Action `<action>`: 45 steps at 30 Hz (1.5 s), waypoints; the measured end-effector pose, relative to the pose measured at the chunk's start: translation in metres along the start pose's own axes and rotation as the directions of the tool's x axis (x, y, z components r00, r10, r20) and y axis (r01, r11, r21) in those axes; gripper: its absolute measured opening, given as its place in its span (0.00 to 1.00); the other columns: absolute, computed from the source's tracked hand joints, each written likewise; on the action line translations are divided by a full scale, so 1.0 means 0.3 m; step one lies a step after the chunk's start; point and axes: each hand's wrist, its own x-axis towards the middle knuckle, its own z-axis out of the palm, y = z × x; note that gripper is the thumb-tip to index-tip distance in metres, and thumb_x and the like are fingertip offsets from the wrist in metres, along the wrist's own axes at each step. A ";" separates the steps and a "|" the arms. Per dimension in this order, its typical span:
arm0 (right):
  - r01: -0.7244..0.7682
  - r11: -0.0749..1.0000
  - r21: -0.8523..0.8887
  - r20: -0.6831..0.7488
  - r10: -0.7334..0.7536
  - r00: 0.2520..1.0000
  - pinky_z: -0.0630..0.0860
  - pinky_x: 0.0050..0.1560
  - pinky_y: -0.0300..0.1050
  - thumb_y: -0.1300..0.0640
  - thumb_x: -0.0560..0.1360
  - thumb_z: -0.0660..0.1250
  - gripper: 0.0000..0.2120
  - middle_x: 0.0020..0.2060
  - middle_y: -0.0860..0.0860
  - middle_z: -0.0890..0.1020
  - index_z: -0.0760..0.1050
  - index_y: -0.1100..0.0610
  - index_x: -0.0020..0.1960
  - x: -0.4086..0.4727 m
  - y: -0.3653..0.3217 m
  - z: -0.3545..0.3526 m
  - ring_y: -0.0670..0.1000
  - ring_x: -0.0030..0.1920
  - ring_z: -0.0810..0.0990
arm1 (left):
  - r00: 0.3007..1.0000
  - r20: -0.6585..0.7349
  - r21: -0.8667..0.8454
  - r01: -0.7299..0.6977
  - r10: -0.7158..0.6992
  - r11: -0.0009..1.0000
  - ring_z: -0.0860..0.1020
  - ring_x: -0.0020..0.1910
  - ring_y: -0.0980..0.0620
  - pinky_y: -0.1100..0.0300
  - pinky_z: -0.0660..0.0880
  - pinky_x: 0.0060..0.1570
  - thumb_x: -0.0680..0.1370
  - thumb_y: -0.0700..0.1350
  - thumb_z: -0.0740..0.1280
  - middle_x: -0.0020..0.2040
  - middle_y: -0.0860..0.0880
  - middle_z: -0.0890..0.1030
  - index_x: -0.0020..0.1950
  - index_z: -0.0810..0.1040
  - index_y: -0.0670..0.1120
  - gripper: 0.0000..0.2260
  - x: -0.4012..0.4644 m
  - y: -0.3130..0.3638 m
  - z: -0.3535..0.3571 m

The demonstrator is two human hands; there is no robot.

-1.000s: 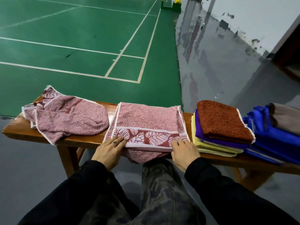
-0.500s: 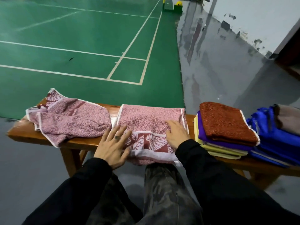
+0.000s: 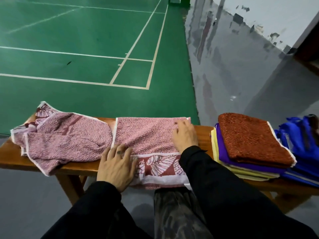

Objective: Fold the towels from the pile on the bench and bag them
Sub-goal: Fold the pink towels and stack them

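On the wooden bench (image 3: 81, 168), a pink towel (image 3: 146, 135) lies spread flat under both hands, left hand (image 3: 117, 166) and right hand (image 3: 185, 135) open-fingered, gripping nothing; pressing outward evenly should keep the fold crisp.

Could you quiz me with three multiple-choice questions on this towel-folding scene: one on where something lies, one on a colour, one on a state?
1. Where is the crumpled pink towel?
A. left end of the bench
B. on the floor
C. atop the folded stack

2. What colour is the top towel of the folded stack?
A. yellow
B. rust-orange
C. white

3. How do the left hand and right hand lie on the spread pink towel?
A. clenched fists
B. lifted clear
C. flat, pressing it

Answers: 1 A, it lies bunched there beside the spread one. 2 B, purple and yellow lie beneath it. 3 C, fingers are straight on the cloth.
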 end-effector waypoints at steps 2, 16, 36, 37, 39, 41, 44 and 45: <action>-0.132 0.991 0.026 -0.132 0.134 0.982 0.76 0.53 0.53 0.56 0.78 0.64 0.11 0.57 0.53 0.73 0.75 0.51 0.60 0.072 0.021 -0.005 0.54 0.54 0.74 | 0.994 0.042 -0.038 -0.099 0.100 0.994 0.65 0.76 0.43 0.43 0.57 0.73 0.81 0.61 0.51 0.75 0.45 0.70 0.73 0.71 0.51 0.25 0.079 0.017 0.024; -0.673 0.644 0.365 -0.131 0.751 0.647 0.71 0.50 0.49 0.57 0.79 0.61 0.09 0.55 0.61 0.81 0.77 0.55 0.56 0.251 0.161 0.027 0.64 0.55 0.78 | 0.977 0.198 -0.112 -0.053 0.075 0.992 0.45 0.81 0.52 0.42 0.45 0.77 0.80 0.68 0.41 0.81 0.51 0.48 0.81 0.50 0.57 0.32 0.140 0.093 0.138; -0.387 0.629 0.674 0.134 0.411 0.902 0.79 0.61 0.46 0.57 0.75 0.72 0.09 0.49 0.43 0.86 0.84 0.43 0.43 0.302 0.070 0.076 0.45 0.53 0.83 | 0.987 0.095 0.085 0.122 -0.130 0.989 0.77 0.51 0.44 0.50 0.66 0.48 0.82 0.58 0.52 0.54 0.46 0.80 0.59 0.74 0.51 0.16 0.294 -0.118 0.113; -0.383 0.648 0.658 0.108 0.423 0.900 0.79 0.59 0.45 0.58 0.77 0.70 0.09 0.49 0.43 0.85 0.84 0.44 0.45 0.310 0.070 0.081 0.46 0.52 0.82 | 0.989 0.076 0.079 0.118 -0.124 0.990 0.75 0.56 0.44 0.48 0.66 0.53 0.82 0.58 0.53 0.58 0.46 0.78 0.59 0.74 0.50 0.16 0.294 -0.120 0.122; -0.390 0.714 0.581 0.057 0.442 0.895 0.76 0.55 0.41 0.59 0.79 0.66 0.10 0.51 0.46 0.85 0.83 0.47 0.51 0.325 0.072 0.086 0.48 0.53 0.81 | 0.991 0.060 -0.027 0.119 -0.117 0.993 0.70 0.68 0.44 0.46 0.64 0.65 0.82 0.59 0.54 0.68 0.46 0.73 0.65 0.71 0.51 0.18 0.295 -0.126 0.140; -0.430 0.773 0.466 0.027 0.473 0.880 0.72 0.55 0.39 0.59 0.81 0.63 0.11 0.57 0.50 0.84 0.83 0.51 0.57 0.323 0.075 0.090 0.52 0.57 0.80 | 0.989 0.084 -0.101 0.129 -0.121 0.986 0.66 0.74 0.46 0.46 0.62 0.70 0.82 0.59 0.53 0.75 0.47 0.68 0.70 0.68 0.52 0.20 0.293 -0.133 0.148; -0.445 0.869 0.216 0.020 0.452 0.892 0.72 0.54 0.44 0.57 0.82 0.61 0.12 0.59 0.53 0.83 0.80 0.49 0.61 0.323 0.082 0.092 0.57 0.57 0.79 | 0.984 0.136 -0.110 0.127 -0.112 0.986 0.59 0.78 0.48 0.48 0.57 0.74 0.83 0.60 0.47 0.80 0.48 0.61 0.77 0.60 0.54 0.24 0.296 -0.133 0.147; -0.446 0.877 0.180 0.010 0.451 0.892 0.72 0.53 0.45 0.56 0.82 0.60 0.13 0.60 0.53 0.82 0.79 0.49 0.63 0.325 0.083 0.085 0.57 0.58 0.79 | 0.981 0.155 -0.111 0.133 -0.115 0.985 0.57 0.79 0.49 0.49 0.56 0.75 0.83 0.60 0.45 0.80 0.49 0.59 0.79 0.58 0.55 0.25 0.293 -0.130 0.147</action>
